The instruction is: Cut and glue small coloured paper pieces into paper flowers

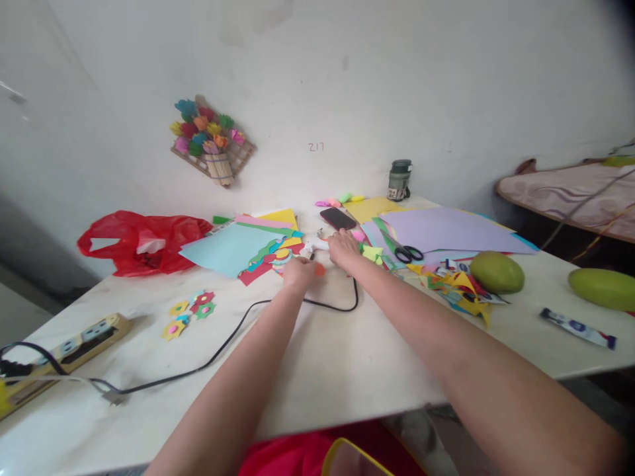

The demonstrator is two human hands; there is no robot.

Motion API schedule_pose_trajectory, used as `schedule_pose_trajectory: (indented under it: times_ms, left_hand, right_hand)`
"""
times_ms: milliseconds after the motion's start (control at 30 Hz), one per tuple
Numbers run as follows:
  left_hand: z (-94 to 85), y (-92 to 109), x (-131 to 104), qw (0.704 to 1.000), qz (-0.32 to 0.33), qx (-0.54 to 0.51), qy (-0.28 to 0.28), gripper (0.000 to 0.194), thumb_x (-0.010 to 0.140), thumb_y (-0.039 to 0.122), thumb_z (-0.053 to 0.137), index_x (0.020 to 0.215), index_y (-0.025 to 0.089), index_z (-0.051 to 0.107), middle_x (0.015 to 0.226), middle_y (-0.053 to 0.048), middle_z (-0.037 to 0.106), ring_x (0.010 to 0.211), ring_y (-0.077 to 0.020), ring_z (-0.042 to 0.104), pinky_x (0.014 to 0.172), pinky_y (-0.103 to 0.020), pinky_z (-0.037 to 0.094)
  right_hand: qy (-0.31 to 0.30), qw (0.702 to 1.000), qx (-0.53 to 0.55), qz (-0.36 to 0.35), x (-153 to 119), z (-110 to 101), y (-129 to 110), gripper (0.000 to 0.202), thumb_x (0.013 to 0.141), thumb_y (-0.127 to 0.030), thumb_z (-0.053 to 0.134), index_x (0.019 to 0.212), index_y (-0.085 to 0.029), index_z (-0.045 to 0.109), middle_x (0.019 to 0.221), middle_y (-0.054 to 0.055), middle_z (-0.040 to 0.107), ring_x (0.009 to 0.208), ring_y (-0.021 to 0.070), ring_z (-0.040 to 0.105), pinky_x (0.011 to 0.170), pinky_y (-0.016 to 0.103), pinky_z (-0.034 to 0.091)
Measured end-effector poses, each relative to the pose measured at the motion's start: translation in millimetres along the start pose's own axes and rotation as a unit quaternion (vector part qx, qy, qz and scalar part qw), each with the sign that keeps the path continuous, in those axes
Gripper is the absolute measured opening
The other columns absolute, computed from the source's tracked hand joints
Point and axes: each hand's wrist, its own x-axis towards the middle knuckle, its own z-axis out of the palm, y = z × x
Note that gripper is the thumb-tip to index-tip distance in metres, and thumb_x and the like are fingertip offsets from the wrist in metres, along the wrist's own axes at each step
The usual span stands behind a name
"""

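Observation:
My right hand [344,250] is closed around a white tool that looks like a hot glue gun [316,245]; its grip is hidden by the fingers. A black cord [297,301] loops up to it from the left. Just left of it, my left hand [299,274] pinches a small orange paper piece [320,270] at its fingertips. Beside that hand lie colourful cut paper strips [265,259]. Finished-looking paper flowers [202,304] with round centres sit on the table farther left.
A power strip [74,354] lies front left, a red plastic bag [143,241] behind it. Paper sheets [446,228], scissors [408,254], paper scraps [456,284], a green fruit [497,272] and a tube [578,328] lie on the right. A phone [338,218] and bottle [399,180] stand near the wall.

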Motion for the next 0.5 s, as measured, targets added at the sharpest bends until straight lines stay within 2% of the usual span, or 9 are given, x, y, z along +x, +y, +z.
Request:
schedule_pose_trajectory:
  times_ms: [133, 233, 267, 333, 433, 500]
  left_hand:
    - [-1.6, 8, -5, 0.994, 0.055, 0.088, -0.012, 0.033, 0.043, -0.004, 0.062, 0.033, 0.021, 0.045, 0.039, -0.003, 0.044, 0.076, -0.0322, 0.063, 0.069, -0.036, 0.047]
    - [-16.1, 17, -4, 0.989, 0.037, 0.137, -0.041, 0.031, 0.043, -0.003, 0.066, 0.033, 0.021, 0.049, 0.038, -0.003, 0.045, 0.067, -0.0280, 0.061, 0.061, -0.031, 0.046]
    - [-22.6, 20, -3, 0.987, 0.032, 0.143, -0.064, 0.028, 0.044, -0.001, 0.068, 0.035, 0.021, 0.052, 0.038, -0.003, 0.048, 0.063, -0.0257, 0.060, 0.058, -0.030, 0.045]
    - [-34.9, 25, 1, 0.987, 0.041, 0.136, -0.072, 0.022, 0.047, 0.004, 0.071, 0.039, 0.020, 0.057, 0.040, -0.003, 0.051, 0.055, -0.0211, 0.056, 0.052, -0.027, 0.042]
    - [-44.6, 27, 9, 0.991, 0.039, 0.115, -0.047, 0.018, 0.050, 0.011, 0.072, 0.043, 0.020, 0.059, 0.041, -0.003, 0.053, 0.049, -0.0184, 0.054, 0.047, -0.026, 0.039]
    - [-42.7, 26, 14, 0.996, 0.022, 0.089, -0.016, 0.018, 0.051, 0.013, 0.074, 0.043, 0.019, 0.059, 0.041, -0.003, 0.053, 0.047, -0.0182, 0.054, 0.046, -0.027, 0.039]
  right_hand:
    - [-0.002, 1.000, 0.016, 0.014, 4, 1, 0, 0.029, 0.083, -0.014, 0.047, 0.104, -0.013, 0.068, 0.107, 0.018, 0.065, 0.108, 0.0292, 0.049, 0.090, 0.039, 0.036]
    - [-0.001, 0.999, 0.025, 0.022, 5, 3, 0, 0.028, 0.084, -0.015, 0.048, 0.103, -0.011, 0.067, 0.107, 0.019, 0.065, 0.108, 0.0291, 0.049, 0.089, 0.038, 0.036]
    - [-0.001, 0.999, 0.026, 0.024, 5, 4, 0, 0.027, 0.085, -0.016, 0.048, 0.103, -0.012, 0.067, 0.108, 0.018, 0.065, 0.108, 0.0285, 0.049, 0.089, 0.037, 0.036]
    - [-0.008, 0.999, 0.027, 0.030, 4, 6, 1, 0.026, 0.085, -0.017, 0.048, 0.103, -0.015, 0.067, 0.108, 0.016, 0.065, 0.109, 0.0271, 0.050, 0.089, 0.035, 0.036]
    - [-0.002, 0.999, 0.033, 0.036, 0, 5, 1, 0.024, 0.085, -0.021, 0.051, 0.103, -0.018, 0.066, 0.110, 0.013, 0.064, 0.108, 0.0262, 0.050, 0.088, 0.035, 0.036]
    - [0.043, 0.997, 0.043, 0.036, -5, 1, 1, 0.027, 0.084, -0.026, 0.054, 0.107, -0.017, 0.064, 0.114, 0.014, 0.061, 0.107, 0.0268, 0.049, 0.089, 0.037, 0.035]
